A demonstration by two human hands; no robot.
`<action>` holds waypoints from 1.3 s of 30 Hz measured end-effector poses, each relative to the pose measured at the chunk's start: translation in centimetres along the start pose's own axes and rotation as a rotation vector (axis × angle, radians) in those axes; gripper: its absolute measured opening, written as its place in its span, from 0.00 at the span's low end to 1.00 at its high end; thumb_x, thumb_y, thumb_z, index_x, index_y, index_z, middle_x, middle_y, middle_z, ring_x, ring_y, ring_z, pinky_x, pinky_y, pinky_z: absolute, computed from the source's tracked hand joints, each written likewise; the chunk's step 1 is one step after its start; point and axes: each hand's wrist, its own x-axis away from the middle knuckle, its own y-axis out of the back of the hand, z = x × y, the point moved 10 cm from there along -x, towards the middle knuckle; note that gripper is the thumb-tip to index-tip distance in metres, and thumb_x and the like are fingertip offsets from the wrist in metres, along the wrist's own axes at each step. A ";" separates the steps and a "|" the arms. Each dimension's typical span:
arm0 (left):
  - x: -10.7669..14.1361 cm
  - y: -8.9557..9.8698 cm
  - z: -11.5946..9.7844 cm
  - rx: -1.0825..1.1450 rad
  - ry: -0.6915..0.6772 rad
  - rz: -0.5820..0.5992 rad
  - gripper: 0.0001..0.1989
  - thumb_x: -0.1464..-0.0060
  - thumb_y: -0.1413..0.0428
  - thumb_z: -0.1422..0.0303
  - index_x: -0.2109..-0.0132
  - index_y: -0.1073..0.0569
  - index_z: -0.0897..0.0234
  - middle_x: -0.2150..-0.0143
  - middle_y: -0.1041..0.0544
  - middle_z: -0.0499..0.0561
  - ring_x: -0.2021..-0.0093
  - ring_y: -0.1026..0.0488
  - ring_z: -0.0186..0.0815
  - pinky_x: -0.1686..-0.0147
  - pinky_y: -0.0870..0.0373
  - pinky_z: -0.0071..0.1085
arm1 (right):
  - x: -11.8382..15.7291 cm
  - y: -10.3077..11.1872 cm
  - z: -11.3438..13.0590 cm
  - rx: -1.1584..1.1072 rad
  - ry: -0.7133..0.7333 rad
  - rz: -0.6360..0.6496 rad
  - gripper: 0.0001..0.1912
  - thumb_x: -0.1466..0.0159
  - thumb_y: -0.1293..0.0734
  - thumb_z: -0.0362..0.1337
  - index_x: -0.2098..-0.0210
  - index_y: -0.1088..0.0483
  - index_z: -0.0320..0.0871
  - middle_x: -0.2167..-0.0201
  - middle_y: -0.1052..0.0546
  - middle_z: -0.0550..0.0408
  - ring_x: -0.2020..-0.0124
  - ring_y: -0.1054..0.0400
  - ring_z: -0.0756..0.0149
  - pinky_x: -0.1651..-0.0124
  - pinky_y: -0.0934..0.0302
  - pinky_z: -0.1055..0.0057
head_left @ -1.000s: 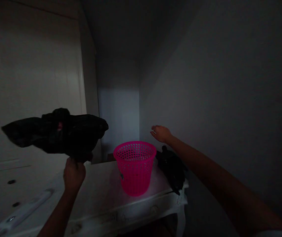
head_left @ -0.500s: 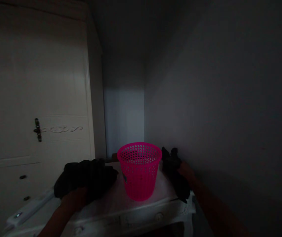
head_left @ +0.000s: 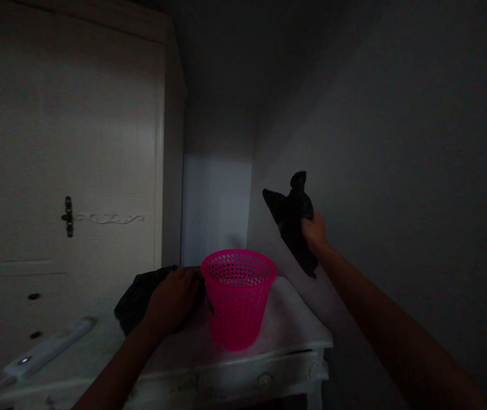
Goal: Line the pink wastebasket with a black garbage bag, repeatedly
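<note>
A pink perforated basket (head_left: 238, 307) stands upright near the front of a white table (head_left: 286, 330). My right hand (head_left: 315, 230) is closed on a piece of black material (head_left: 292, 219), raised above the table's right side, behind and to the right of the basket. Left of the basket, my left hand (head_left: 174, 299) rests over a larger black bundle (head_left: 139, 296) on the tabletop. Its fingers reach toward the basket's rim and are dark, so whether they grip the bundle is unclear.
A white cabinet (head_left: 115, 142) with a dark handle (head_left: 69, 217) rises behind the table on the left. A white strip-like object (head_left: 51, 350) lies along the table's left part. A grey wall (head_left: 397, 171) borders the right side.
My right hand has lifted the black piece up off the table's right side. My left hand has moved right and up, now over the black bundle beside the basket. The view has shifted slightly.
</note>
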 end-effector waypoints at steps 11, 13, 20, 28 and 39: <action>-0.8 -2.7 -7.8 0.249 -0.310 -0.025 0.21 0.28 0.57 0.60 0.52 0.20 0.62 0.53 0.17 0.56 0.49 0.22 0.44 0.45 0.29 0.46 | 0.4 -12.2 5.9 -0.835 -0.212 0.203 0.19 0.51 0.31 0.32 0.58 0.25 0.46 0.62 0.18 0.58 0.58 0.26 0.62 0.49 0.30 0.63; -0.9 -2.9 -7.7 0.267 -0.296 -0.010 0.21 0.28 0.57 0.60 0.53 0.20 0.61 0.53 0.17 0.56 0.50 0.22 0.44 0.46 0.30 0.45 | 2.4 -13.5 4.0 -0.701 -0.260 0.285 0.18 0.52 0.31 0.33 0.60 0.24 0.44 0.63 0.18 0.58 0.59 0.26 0.61 0.48 0.31 0.62; -1.1 -2.3 -7.7 0.282 -0.278 0.033 0.20 0.29 0.55 0.60 0.53 0.20 0.61 0.53 0.16 0.55 0.49 0.22 0.45 0.45 0.31 0.44 | 10.1 -15.2 0.3 -0.409 -0.310 0.673 0.15 0.49 0.30 0.38 0.62 0.22 0.41 0.63 0.17 0.54 0.60 0.25 0.59 0.48 0.32 0.59; -3.7 -1.1 -7.3 0.450 -0.174 -0.147 0.16 0.36 0.44 0.56 0.48 0.26 0.60 0.49 0.22 0.56 0.48 0.24 0.44 0.46 0.28 0.42 | 17.7 -16.2 2.6 -0.392 -0.279 1.229 0.26 0.51 0.24 0.33 0.52 0.24 0.42 0.58 0.18 0.55 0.56 0.25 0.62 0.47 0.32 0.63; -8.2 -3.5 -7.6 0.062 -0.083 0.138 0.15 0.43 0.49 0.76 0.50 0.26 0.60 0.51 0.18 0.59 0.48 0.21 0.49 0.50 0.28 0.40 | 17.9 -14.6 0.6 0.006 -0.027 1.243 0.12 0.44 0.25 0.43 0.68 0.26 0.42 0.77 0.26 0.61 0.74 0.34 0.70 0.71 0.44 0.75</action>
